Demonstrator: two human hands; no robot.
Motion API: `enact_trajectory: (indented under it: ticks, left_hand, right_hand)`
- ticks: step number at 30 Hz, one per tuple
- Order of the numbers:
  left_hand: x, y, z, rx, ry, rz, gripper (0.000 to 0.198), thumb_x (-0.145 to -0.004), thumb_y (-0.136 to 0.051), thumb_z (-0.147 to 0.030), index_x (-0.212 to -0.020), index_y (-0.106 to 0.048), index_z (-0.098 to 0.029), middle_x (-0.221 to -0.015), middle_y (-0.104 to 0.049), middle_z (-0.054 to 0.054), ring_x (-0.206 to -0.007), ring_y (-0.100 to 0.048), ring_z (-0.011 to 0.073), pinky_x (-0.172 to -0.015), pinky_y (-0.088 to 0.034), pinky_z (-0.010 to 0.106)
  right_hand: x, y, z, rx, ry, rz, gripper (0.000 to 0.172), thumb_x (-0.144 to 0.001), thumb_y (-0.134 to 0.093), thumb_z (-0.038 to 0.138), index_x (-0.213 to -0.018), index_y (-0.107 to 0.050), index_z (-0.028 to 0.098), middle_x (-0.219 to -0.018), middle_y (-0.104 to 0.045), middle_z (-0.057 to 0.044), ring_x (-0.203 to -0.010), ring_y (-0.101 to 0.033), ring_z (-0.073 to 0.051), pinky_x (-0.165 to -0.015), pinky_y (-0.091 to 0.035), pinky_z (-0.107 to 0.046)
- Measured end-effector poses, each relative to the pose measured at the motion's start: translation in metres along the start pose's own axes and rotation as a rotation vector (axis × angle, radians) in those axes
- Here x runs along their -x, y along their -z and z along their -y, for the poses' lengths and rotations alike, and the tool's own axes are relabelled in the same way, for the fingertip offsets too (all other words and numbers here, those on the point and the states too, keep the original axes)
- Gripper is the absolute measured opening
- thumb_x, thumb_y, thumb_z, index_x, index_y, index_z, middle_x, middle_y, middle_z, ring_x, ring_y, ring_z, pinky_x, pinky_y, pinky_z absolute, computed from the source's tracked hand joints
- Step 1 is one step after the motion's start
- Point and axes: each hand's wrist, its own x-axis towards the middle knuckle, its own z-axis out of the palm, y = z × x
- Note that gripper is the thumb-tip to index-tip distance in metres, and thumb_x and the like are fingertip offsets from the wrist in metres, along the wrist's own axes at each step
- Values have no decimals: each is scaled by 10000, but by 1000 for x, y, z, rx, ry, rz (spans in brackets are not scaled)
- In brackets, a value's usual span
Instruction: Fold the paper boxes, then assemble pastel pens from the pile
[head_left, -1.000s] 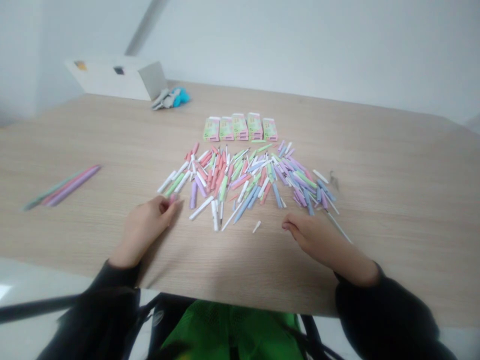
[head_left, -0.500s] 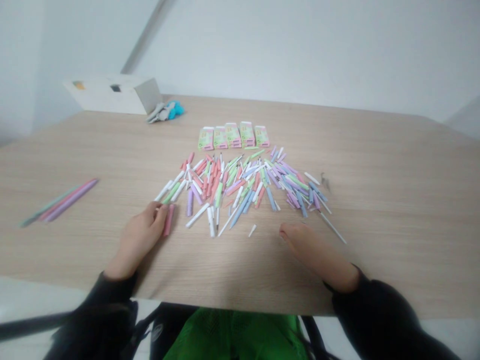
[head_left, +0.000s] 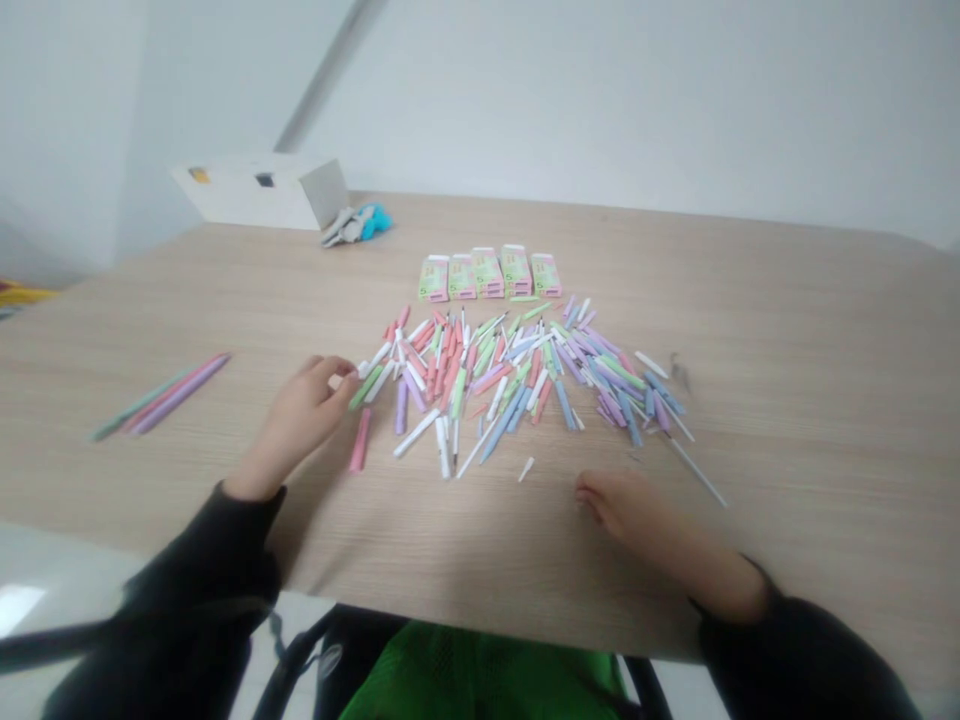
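Observation:
A wide heap of pastel pen parts in pink, white, green, purple and blue lies across the middle of the table. My left hand (head_left: 311, 405) is at the heap's left edge, its thumb and forefinger closed on the end of a white piece (head_left: 363, 369), beside a green piece (head_left: 365, 387). A pink piece (head_left: 361, 440) lies just right of and below that hand. My right hand (head_left: 616, 502) rests near the front of the table, fingers curled together; whether they hold anything is hidden. A small white tip (head_left: 526, 469) lies to its left.
Behind the heap stands a row of small green-and-pink boxes (head_left: 487, 273). Three long pens (head_left: 180, 395) lie at the left. A white box (head_left: 259, 192) and grey-and-blue gloves (head_left: 358, 224) are at the back left. A thin white rod (head_left: 697, 469) lies above my right hand.
My left hand has moved up from beside the pink piece to the white piece. The camera view has turned slightly left. My right hand is a little closer to the front edge.

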Motion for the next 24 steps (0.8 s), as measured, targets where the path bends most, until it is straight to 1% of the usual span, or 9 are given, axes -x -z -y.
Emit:
enact_trajectory:
  ticks: [3,6,8,10,13,15,19,21,24]
  left_hand:
    - [-36,4,-4,18,-80,25,367,-864,-458,-453,-1001,-661,-181,-1121,-657,125,-724,-661,200,-707,-511,330]
    - [-75,5,-7,78,-32,111,310,-814,-502,-418,-957,-658,-191,-935,-708,94,-711,-673,225,-668,-511,327]
    - [-97,4,-11,99,10,139,285,-796,-516,-402,-931,-652,-191,-814,-705,78,-696,-669,238,-644,-503,324]
    - [-115,1,-17,114,7,143,266,-792,-513,-391,-902,-647,-189,-778,-697,78,-705,-667,245,-621,-491,315]
    - [-131,-6,-36,182,-95,202,254,-797,-515,-392,-874,-649,-190,-793,-691,75,-725,-659,234,-604,-474,294]
    - [-136,-12,-57,213,-221,284,274,-815,-512,-411,-872,-656,-185,-795,-681,69,-721,-645,219,-619,-476,291]
    - [-135,-31,-116,175,-462,428,310,-853,-484,-425,-877,-674,-181,-815,-674,51,-755,-625,201,-719,-491,307]
    - [-132,-43,-148,118,-589,471,306,-875,-457,-398,-897,-675,-184,-847,-677,48,-798,-628,205,-761,-488,317]
    - [-127,-63,-191,49,-752,528,293,-902,-440,-352,-925,-678,-183,-905,-697,51,-857,-638,210,-812,-482,325]
  right_hand:
    - [2,7,3,-15,-18,58,303,-976,-424,109,-893,-710,164,-984,-781,-140,-939,-731,-273,-849,-535,-381]
    - [6,9,1,-20,-51,75,294,-976,-434,128,-918,-719,165,-1028,-777,-154,-972,-725,-274,-888,-529,-382]
    - [10,7,-2,-33,-59,74,320,-971,-403,102,-941,-717,158,-1037,-769,-160,-978,-721,-260,-900,-527,-366]
    - [14,2,-2,-51,-49,62,345,-938,-382,45,-976,-707,155,-1041,-763,-146,-991,-717,-239,-911,-533,-349]
    - [19,-8,0,-52,9,32,402,-829,-401,-45,-1018,-695,153,-1062,-757,-131,-999,-715,-231,-915,-550,-352]
    - [20,-13,0,-48,52,16,405,-812,-410,-57,-1005,-698,151,-1052,-760,-135,-971,-723,-241,-886,-568,-364]
    - [23,-15,-10,-94,97,-54,326,-913,-429,16,-962,-707,180,-980,-773,-101,-897,-736,-230,-822,-580,-342]
    - [26,-10,-20,-150,102,-114,288,-938,-459,54,-992,-710,184,-975,-779,-92,-889,-739,-221,-816,-576,-326]
    - [33,-1,-38,-250,106,-255,277,-944,-476,73,-1080,-702,160,-1008,-780,-109,-910,-742,-220,-815,-570,-318]
